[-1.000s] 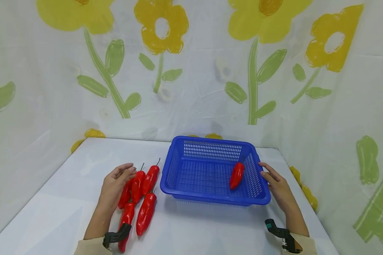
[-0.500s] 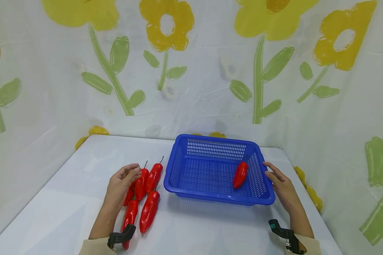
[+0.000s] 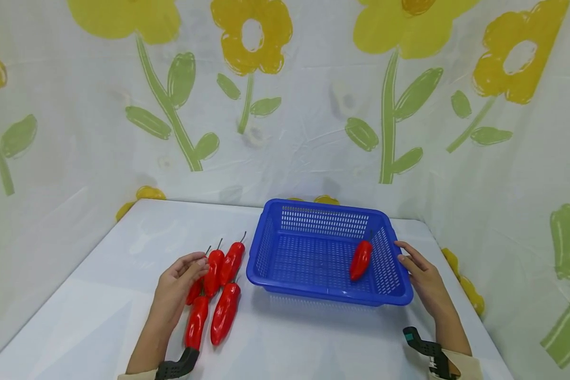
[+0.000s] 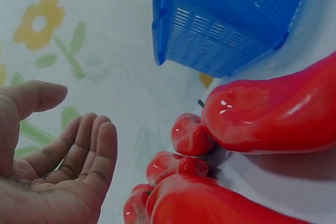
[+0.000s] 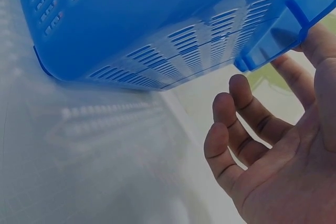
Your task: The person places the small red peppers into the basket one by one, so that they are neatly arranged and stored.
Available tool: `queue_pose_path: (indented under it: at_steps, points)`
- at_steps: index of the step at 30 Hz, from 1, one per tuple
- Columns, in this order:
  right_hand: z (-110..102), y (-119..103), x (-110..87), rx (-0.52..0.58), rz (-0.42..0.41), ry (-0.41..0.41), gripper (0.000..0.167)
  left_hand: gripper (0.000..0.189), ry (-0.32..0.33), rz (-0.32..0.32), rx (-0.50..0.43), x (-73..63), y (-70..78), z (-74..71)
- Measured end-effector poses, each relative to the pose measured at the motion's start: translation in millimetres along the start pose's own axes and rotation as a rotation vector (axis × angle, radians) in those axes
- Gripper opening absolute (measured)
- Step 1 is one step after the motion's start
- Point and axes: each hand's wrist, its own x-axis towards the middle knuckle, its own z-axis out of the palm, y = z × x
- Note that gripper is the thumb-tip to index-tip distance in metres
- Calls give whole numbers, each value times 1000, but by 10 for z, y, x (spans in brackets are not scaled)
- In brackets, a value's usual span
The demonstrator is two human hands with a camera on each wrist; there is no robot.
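Left hand [image 3: 177, 282] lower beside 5 peppers [image 3: 214, 277]

Red peppers [image 3: 225, 314]: 6 — apparently, one half-hidden | blue basket [image 3: 325, 294]: 1 | black wristbands [image 3: 426, 348]: 2 | table [image 3: 313, 345]: 1

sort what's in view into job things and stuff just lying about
Likely in the job:
left hand
right hand
blue basket
red pepper inside it
five red peppers beside it

Just there:
white table
flowered cloth
black wrist straps

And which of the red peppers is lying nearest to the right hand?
The pepper inside the blue basket, near its right side; the other five lie outside on the white table, nearer the left hand.
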Motion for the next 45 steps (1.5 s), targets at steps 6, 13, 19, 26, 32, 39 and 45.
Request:
queue_pose_path:
  at_steps: [6, 13, 19, 26, 32, 39, 45]
  points:
    - [-2, -9, 1, -4, -6, 2, 61, 59, 4, -35, 28, -107, 14, 0]
    - [-7, 0, 10, 0, -2, -2, 62, 59, 18, -81, 51, -168, 11, -6]
    - [-6, 5, 12, -2, 3, 7, 62, 54, 27, -78, 61, -199, -20, -26]
    - [2, 10, 1, 37, -18, -6, 59, 55, 46, -99, 66, -250, -47, -68]
    - [-1, 38, 1, 48, -55, -3, 57, 53, 60, -114, 69, -294, -74, -103]
    - [13, 29, -1, 33, -40, 10, 60, 53, 87, -153, 166, -356, -124, -183]
    - [20, 16, -6, 36, -41, 9, 60, 56, 89, -196, 221, -419, -183, -236]
